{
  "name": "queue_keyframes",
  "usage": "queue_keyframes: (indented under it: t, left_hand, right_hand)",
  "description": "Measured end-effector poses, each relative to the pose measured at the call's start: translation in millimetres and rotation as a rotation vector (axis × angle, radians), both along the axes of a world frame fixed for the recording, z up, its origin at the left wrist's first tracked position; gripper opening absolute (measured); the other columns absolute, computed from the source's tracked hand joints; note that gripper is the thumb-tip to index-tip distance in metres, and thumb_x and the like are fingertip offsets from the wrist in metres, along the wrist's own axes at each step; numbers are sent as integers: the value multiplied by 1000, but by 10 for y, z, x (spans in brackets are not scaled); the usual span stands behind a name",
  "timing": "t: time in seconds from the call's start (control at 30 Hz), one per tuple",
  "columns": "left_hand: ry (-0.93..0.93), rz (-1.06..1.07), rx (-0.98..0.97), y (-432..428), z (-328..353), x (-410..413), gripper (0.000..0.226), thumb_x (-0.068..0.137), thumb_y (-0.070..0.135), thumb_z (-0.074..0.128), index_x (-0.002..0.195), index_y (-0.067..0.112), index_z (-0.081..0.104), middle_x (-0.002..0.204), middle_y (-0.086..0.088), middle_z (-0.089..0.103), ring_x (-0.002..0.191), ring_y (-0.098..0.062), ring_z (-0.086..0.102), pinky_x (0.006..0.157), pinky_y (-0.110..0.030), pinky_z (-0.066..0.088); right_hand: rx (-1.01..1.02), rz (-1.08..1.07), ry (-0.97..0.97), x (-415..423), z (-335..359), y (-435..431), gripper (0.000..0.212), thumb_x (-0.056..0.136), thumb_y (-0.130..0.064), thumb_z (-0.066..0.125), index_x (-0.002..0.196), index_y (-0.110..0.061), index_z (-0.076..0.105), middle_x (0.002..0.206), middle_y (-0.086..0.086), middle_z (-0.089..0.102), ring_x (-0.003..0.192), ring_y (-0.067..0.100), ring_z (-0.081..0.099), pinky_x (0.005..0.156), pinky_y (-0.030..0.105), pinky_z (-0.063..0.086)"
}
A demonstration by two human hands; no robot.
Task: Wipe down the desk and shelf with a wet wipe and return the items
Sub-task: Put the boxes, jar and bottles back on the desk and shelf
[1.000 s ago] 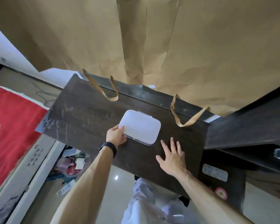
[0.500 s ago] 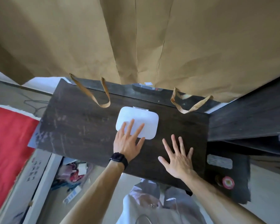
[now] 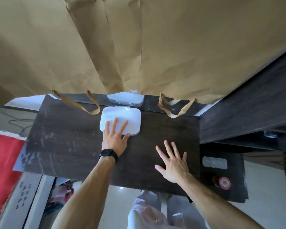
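A white rounded plastic box (image 3: 122, 116) lies flat on the dark wooden desk (image 3: 69, 142), near the back edge. My left hand (image 3: 115, 138), with a black watch on the wrist, rests flat with spread fingers on the box's near half. My right hand (image 3: 173, 160) lies palm down on the desk to the right, fingers apart, holding nothing. No wet wipe is in view.
A large brown paper bag (image 3: 155, 47) with two loop handles hangs over the desk's back edge and fills the upper view. A dark shelf (image 3: 248, 109) rises at the right. A lower ledge holds a red-capped bottle (image 3: 224, 182). Red cloth (image 3: 2, 159) lies left.
My left hand went from gripping the box's corner to lying flat on top of it, and the box slid toward the back edge. My right hand stayed flat on the desk.
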State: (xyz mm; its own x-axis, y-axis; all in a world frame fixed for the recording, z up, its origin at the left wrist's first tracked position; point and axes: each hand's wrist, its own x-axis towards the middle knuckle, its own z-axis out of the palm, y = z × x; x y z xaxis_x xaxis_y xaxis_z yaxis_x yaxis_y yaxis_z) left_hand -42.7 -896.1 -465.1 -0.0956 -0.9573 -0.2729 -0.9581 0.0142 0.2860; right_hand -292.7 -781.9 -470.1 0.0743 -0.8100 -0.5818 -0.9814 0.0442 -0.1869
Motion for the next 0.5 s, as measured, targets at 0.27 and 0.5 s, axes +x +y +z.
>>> queue_keyframes:
  t: [0.27, 0.5]
  left_hand:
    - [-39, -51, -128, 458, 198, -478, 52, 87, 20, 61, 138, 20, 50, 155, -8, 37, 144, -33, 30, 112, -57, 30]
    - [114, -242, 27, 1367, 274, -1741, 50, 89, 23, 52, 139, 23, 49, 149, -4, 44, 137, -29, 40, 112, -40, 33]
  right_hand:
    - [-138, -165, -197, -656, 367, 380, 43, 98, -43, 47, 139, -31, 54, 157, -4, 39, 146, 15, 29, 118, 30, 25]
    - [-170, -323, -224, -1719, 560, 1214, 38, 98, -39, 52, 136, -35, 56, 146, -14, 50, 138, 7, 38, 113, 25, 30]
